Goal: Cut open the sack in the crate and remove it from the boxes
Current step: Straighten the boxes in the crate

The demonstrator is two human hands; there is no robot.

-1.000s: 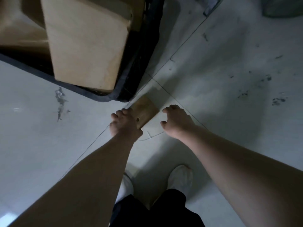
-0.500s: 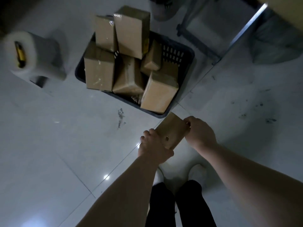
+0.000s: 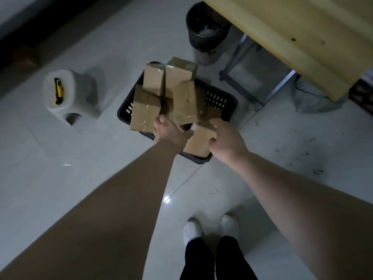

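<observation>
Both hands have moved off the bare floor by the crate's near corner, where they held a small box half a second ago, and now reach over that corner. Whether that small box is set down among the others cannot be told.

The black slotted crate sits on the pale tiled floor, heaped with taped cardboard boxes that stick up past its rim. The corner box leans out over the crate's near corner. The right hand holds it, fingers curled over its top edge and thumb pressed on its face. The left hand is at the crate's near edge, knuckles in among the boxes and thumb stretched against the corner box; whether it grips anything cannot be told. The sack cannot be made out (the boxes cover the crate's inside).

Left of the crate stands a white stool with a yellow utility knife lying on its seat. Beyond the crate's far corner is a black bin, beside a yellow tabletop. White shoes show at the bottom
</observation>
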